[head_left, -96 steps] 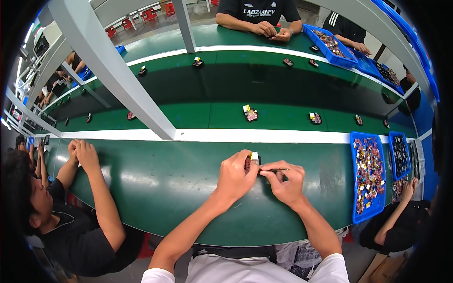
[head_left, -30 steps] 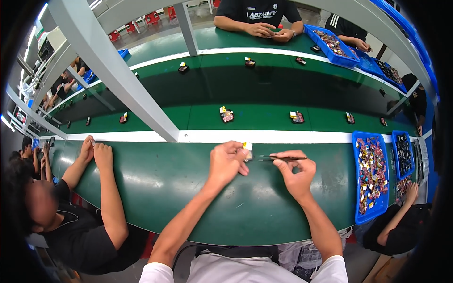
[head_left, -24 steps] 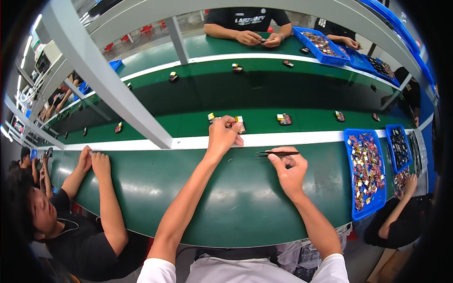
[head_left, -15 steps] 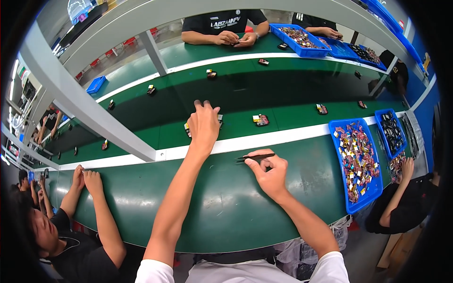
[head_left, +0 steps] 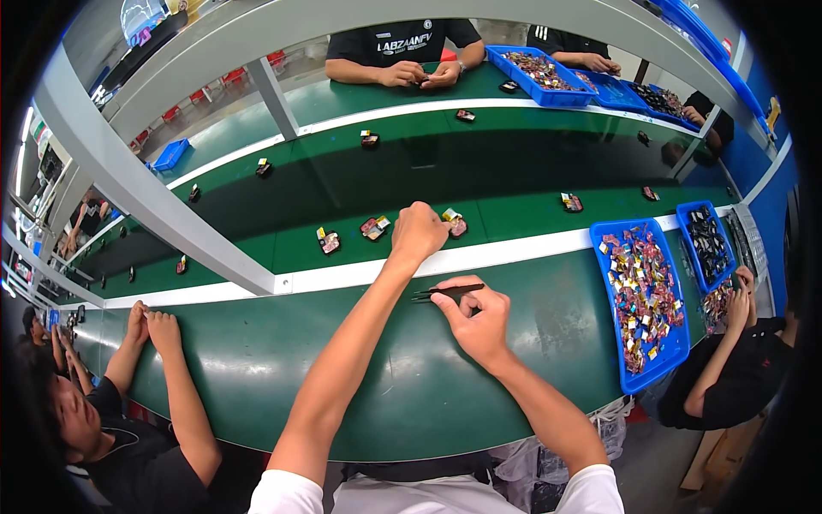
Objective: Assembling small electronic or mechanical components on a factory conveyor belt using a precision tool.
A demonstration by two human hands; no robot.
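Tweezers [head_left: 447, 292] over green bench [head_left: 257, 368], factory.

Item under L hand [head_left: 419, 231] hidden

The tabletop [head_left: 257, 377] is deep green, and a white stripe [head_left: 514, 253] runs along its far edge beside the darker green belt [head_left: 514, 171]. The tweezers [head_left: 447, 292] in the right hand [head_left: 481, 319] are black. The small part [head_left: 454, 222] just beside the left hand [head_left: 419, 231] shows red, black and pale patches. The bin [head_left: 638, 377] at the right is bright blue, filled with pink, red, yellow and white bits. Both sleeves are white.
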